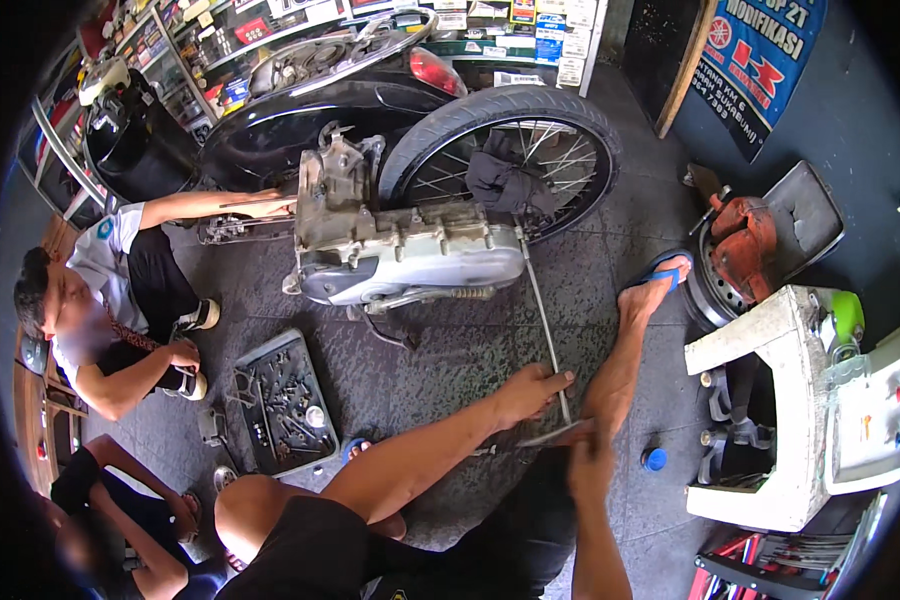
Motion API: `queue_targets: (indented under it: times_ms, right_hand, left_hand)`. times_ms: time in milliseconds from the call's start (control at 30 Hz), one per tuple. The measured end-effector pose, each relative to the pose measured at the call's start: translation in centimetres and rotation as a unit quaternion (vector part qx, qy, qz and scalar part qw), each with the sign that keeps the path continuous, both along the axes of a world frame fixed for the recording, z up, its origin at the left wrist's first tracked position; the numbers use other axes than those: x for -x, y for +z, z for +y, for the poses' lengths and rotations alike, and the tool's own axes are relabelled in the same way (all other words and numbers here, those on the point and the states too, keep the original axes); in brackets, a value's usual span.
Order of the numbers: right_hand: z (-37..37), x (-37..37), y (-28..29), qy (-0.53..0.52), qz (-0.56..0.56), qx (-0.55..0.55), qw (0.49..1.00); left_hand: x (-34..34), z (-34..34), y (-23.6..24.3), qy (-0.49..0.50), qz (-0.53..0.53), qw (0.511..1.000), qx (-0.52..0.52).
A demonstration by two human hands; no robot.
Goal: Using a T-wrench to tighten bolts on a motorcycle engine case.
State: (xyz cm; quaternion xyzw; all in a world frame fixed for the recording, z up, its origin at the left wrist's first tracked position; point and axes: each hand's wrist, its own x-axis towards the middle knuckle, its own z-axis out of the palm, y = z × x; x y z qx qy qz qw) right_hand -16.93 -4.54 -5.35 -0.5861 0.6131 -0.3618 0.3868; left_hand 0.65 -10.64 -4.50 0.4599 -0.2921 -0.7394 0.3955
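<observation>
The right hand point(591, 455), lower middle of the frame, is too blurred for me to read its grip. The left hand point(530, 393) covers a stretch of the bar point(540, 310). Top centre, a cloth point(505, 182) hides some spokes. Left of centre, many bits point(286, 400) are too small to name. The edge crops a person point(120, 520), lower left.

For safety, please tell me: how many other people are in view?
2: a white-shirted person left of the engine, and a dark-clothed person at the lower left, partly cut off by the dark rim. More may be hidden.
</observation>
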Motion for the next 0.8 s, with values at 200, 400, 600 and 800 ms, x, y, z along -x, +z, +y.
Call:
queue_targets:
  times_ms: [200,400,600,800]
  right_hand:
    - [2.4,-1.4,0.6,0.099,0.029,0.112,0.988]
    - [8.0,-3.2,-3.7,0.385,0.064,-0.244,0.888]
    - [4.5,-2.7,-1.5,0.267,0.114,-0.126,0.949]
    - [2.8,-3.1,2.4,0.223,0.070,-0.010,0.972]
  left_hand:
    - [0.0,0.2,0.2,0.044,-0.058,0.997,0.031]
    - [0.8,-0.3,0.8,0.074,-0.019,0.997,0.027]
    - [0.2,-1.1,1.0,0.076,0.001,0.997,0.030]
    - [0.2,-1.8,-0.1,0.083,-0.076,0.993,0.035]
